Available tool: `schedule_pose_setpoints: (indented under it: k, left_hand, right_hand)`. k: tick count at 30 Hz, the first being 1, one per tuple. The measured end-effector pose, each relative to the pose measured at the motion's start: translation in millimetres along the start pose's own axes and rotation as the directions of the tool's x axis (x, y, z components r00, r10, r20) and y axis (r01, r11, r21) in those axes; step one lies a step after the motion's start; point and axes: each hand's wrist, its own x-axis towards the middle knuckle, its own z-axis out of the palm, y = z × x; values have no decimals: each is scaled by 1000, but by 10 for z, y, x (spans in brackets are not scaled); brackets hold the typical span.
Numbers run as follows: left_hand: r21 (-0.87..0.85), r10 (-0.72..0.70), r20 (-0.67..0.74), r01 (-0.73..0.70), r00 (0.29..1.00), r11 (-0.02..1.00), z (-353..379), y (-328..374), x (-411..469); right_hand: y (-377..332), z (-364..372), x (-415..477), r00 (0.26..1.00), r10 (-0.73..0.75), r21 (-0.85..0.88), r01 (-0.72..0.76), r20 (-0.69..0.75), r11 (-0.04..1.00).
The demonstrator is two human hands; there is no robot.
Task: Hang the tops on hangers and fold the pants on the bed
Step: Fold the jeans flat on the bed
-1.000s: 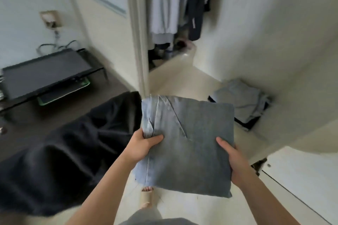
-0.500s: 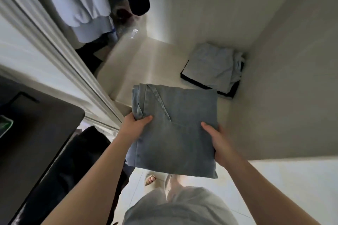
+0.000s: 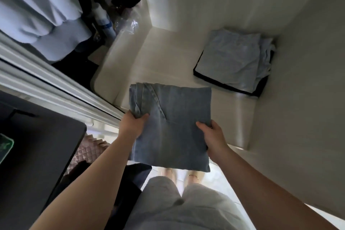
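Folded jeans (image 3: 173, 129): a square of light-blue denim, held level between both hands in front of the person.
Left hand (image 3: 133, 124): at the jeans' left edge. Its grip closes on the cloth, with the thumb on top and the fingers underneath.
Right hand (image 3: 212, 135): at the jeans' right edge. The grip pinches the cloth, thumb on top and fingers out of sight below.
Wardrobe shelf (image 3: 168, 58): a pale surface beyond and below the jeans.
Stack of folded clothes (image 3: 231, 59): beyond the jeans to the right, well apart from them, lying on the shelf close to the wall. A pale blue piece is uppermost and a dark one lowest.
Hanging garments (image 3: 33, 5): beyond the jeans to the left, some pale and some dark.
Door frame (image 3: 56, 87): white, left of the jeans, running diagonally.
Desk (image 3: 37, 151): dark, to the left of the jeans and nearer the person.
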Motion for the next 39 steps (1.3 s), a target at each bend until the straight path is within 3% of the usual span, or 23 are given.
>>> schedule_pose_setpoints:
  k: [9,13,17,20,22,24,26,29,31,33,39]
  left_hand:
    - [191,53,-3,-51,999,980,-47,304,1095]
    - [231,102,-13,-96,995,968,-108,469,1485]
    - [218,154,-52,-140,987,966,-87,570,1631]
    - [344,215,-49,-185,975,920,-50,489,1516]
    - [497,300,-9,-256,954,829,-10,353,1376]
    - [609,377,111,-362,920,706,40,185,1234]
    - [662,402,236,-450,885,600,74,4,1106]
    - [679,385,334,-503,860,535,98,-294,930]
    - [725,350,374,-506,859,467,104,-473,867]
    - [768,326,389,-499,862,401,114,-581,882]
    - [774,370,365,-499,854,390,206,-480,1075]
  right_hand:
    - [-154,686,777,999,48,69,-46,-22,997]
    - [-335,989,1061,999,38,21,-38,-24,999]
    - [-431,1070,1137,998,-57,-35,56,-37,998]
    - [-355,1019,987,982,-189,-203,190,26,960]
    - [-234,1012,875,953,-286,-503,297,102,811]
    - [-74,1022,740,918,-351,-795,350,185,495]
    - [71,1052,623,853,-394,-867,449,344,216]
    - [281,1118,564,822,-280,-858,514,497,-14]
    - [340,1144,599,842,-222,-870,486,491,-77]
    - [355,1142,664,846,-226,-875,478,483,-78]
    - [283,1109,914,813,-306,-861,506,495,-47]
